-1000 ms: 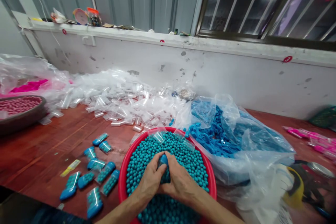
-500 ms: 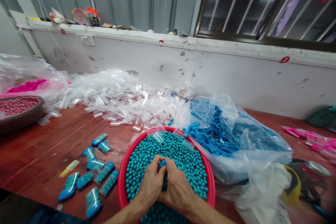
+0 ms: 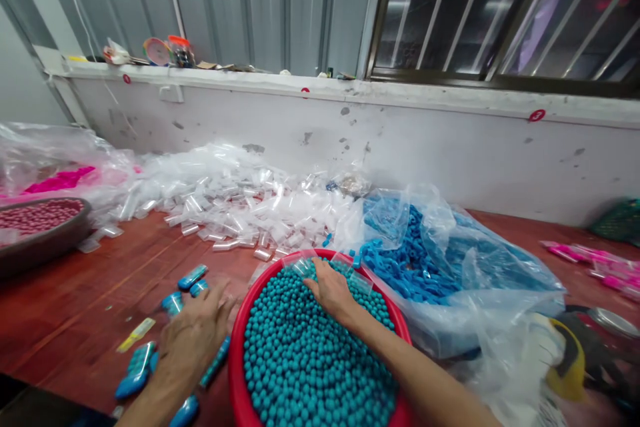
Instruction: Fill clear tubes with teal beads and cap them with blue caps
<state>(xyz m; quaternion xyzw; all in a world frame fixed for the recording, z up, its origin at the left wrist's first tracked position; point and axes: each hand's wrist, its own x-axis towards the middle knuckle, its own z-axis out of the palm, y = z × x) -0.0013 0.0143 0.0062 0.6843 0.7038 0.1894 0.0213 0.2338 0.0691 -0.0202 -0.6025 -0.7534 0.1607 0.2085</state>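
Note:
A red basin (image 3: 239, 373) full of small teal beads (image 3: 305, 353) stands in front of me. My right hand (image 3: 330, 290) reaches over the beads to the far side, thumb and fingers apart. Its fingertips are by clear plastic sleeves (image 3: 359, 280) at the far rim; I cannot tell whether they touch one. To the left of the basin, my left hand (image 3: 193, 337), slightly blurred, is open with its fingers stretched out. It is over several filled clear tubes with blue caps (image 3: 134, 373) on the table and hides part of them.
Empty clear sleeves (image 3: 250, 207) lie heaped along the wall. An open plastic bag of blue caps (image 3: 417, 267) is to the right of the basin. A brown bowl of pink beads (image 3: 50, 243) stands far left, and pink pieces (image 3: 590, 260) lie far right on the red table (image 3: 65, 327).
Both hands were together above the beads, holding a blue-capped tube. They have parted: the left moved left to the filled tubes, the right forward to the far rim.

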